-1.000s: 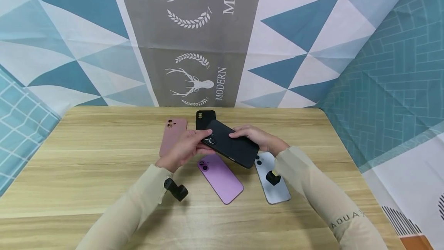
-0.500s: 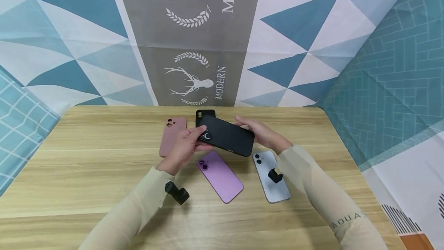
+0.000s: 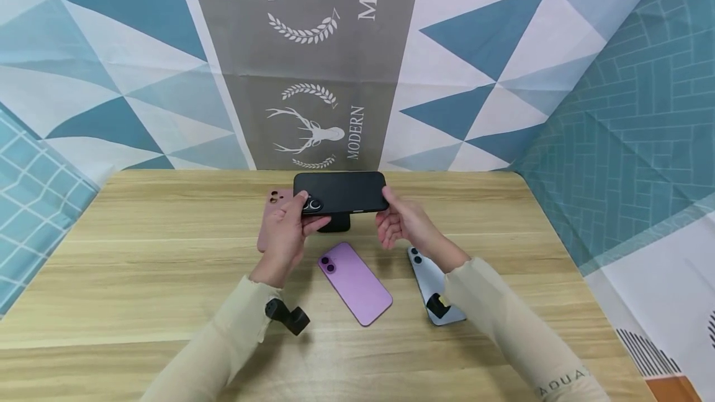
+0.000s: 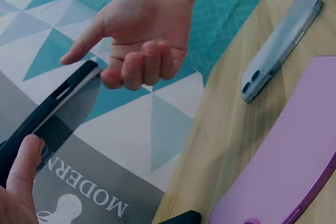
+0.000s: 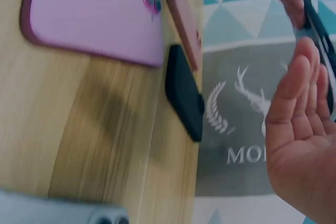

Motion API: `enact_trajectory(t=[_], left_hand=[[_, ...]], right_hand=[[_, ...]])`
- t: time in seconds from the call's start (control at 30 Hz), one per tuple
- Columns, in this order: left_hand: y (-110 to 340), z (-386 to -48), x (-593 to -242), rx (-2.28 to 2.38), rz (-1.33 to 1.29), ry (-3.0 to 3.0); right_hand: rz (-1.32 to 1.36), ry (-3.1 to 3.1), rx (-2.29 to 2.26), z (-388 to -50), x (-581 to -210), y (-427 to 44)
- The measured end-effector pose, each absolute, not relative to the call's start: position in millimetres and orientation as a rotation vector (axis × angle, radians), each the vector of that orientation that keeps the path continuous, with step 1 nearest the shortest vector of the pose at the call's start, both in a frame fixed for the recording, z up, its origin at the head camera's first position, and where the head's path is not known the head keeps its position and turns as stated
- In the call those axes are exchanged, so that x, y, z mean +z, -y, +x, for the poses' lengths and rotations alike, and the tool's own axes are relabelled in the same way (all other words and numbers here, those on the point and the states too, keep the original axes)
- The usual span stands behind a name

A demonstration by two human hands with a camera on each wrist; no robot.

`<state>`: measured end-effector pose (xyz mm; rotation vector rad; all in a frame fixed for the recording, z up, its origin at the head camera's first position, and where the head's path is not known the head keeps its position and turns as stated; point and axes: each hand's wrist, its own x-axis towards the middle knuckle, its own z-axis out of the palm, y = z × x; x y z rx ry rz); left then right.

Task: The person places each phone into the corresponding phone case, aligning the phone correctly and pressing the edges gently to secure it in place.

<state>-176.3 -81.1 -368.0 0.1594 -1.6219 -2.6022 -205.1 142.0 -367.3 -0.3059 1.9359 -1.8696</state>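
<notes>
In the head view my left hand [image 3: 286, 228] grips one end of a black phone [image 3: 346, 190], its thumb beside the camera lenses. The phone lies crosswise, held above the table, back toward the head camera. My right hand [image 3: 410, 222] is at the other end, thumb at the corner and fingers loosely bent. In the left wrist view the phone's end [image 4: 68, 90] sits between the right thumb and index finger, not clasped by them. Partly hidden below the phone is a black phone case [image 3: 335, 223]. A dusty-pink phone case [image 3: 274, 203] lies behind the left hand.
A purple phone [image 3: 356, 284] rests on the wooden table [image 3: 139, 265] between the forearms. Under the right wrist is a pale blue phone [image 3: 427, 278], partly covered by the wrist camera [image 3: 438, 304]. A patterned cloth backdrop [image 3: 313, 67] rises behind the table's far edge.
The black phone has turned from slanted to level and moved away, toward the table's far edge. It now covers most of the black case. My right hand has shifted to its right end.
</notes>
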Motion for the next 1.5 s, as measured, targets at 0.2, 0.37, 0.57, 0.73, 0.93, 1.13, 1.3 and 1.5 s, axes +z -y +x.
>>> enact_trajectory(t=[0.2,0.37,0.57,0.73,0.93,1.13,1.3,1.5], left_hand=[[79,-171,-369,-2.606,0.205,1.568],[76,-167,-370,-2.610,0.208,1.549],[76,-164,-371,-2.614,0.218,1.538],[78,-164,-371,-2.611,0.240,1.517],[79,-165,-373,-2.628,0.247,1.484],[82,-165,-375,-2.694,0.222,1.521],[85,-166,-373,-2.770,0.142,1.564],[79,-164,-373,-2.853,0.010,1.638]], right_hand=[[-0.333,-1.985,-2.059,-192,-372,-128],[-0.278,-1.975,-2.187,-184,-371,-121],[-0.214,-2.024,-2.214,-180,-369,-115],[-0.221,-2.000,-2.217,-180,-370,-113],[-0.236,-1.933,-2.196,-183,-372,-112],[-0.218,-1.885,-2.259,-184,-374,-107],[-0.129,-1.867,-2.321,-185,-373,-103],[-0.091,-1.821,-2.364,-185,-371,-97]])
